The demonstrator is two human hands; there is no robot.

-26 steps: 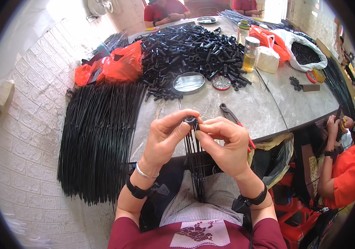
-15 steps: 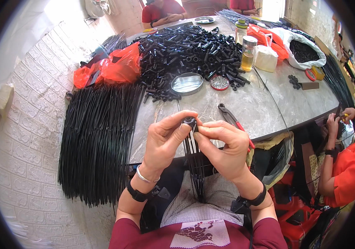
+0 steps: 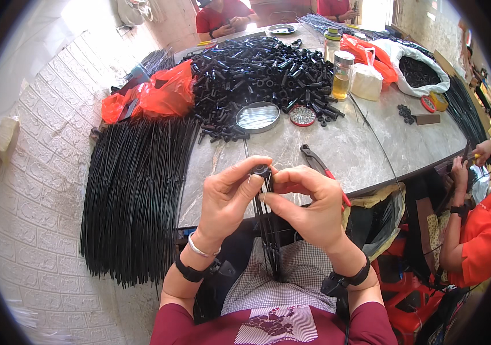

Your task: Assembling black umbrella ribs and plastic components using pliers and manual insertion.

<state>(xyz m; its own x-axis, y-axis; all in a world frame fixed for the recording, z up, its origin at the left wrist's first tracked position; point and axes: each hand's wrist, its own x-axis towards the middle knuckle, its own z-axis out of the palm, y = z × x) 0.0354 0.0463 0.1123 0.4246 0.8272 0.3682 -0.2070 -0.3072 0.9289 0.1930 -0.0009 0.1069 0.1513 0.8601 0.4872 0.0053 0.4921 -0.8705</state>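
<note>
A round black hub (image 3: 261,171) is pinched between the thumb and forefinger of my left hand (image 3: 229,194), which is closed on it. Thin black rods (image 3: 268,241), like umbrella ribs, hang from the hub in a narrow bundle towards my lap. Close beside it on the right, my right hand (image 3: 308,198) has its thumb and fingers bent around a thin silvery wire (image 3: 267,183) at the hub. The fingertips partly hide this wire. Red-handled pincers (image 3: 319,164) lie on the table just beyond my right hand.
A large heap of black tubular parts (image 3: 257,75) covers the table's far middle. Long black rods (image 3: 136,201) drape off its left edge. Nearby are a tray of silvery wires (image 3: 257,117), a dish of small metal pieces (image 3: 302,115) and a bottle (image 3: 342,75). A co-worker (image 3: 475,236) sits at right.
My right thumb has shifted down and left across the top of the rods, opening away from the forefinger. My left hand keeps its hold on the hub.
</note>
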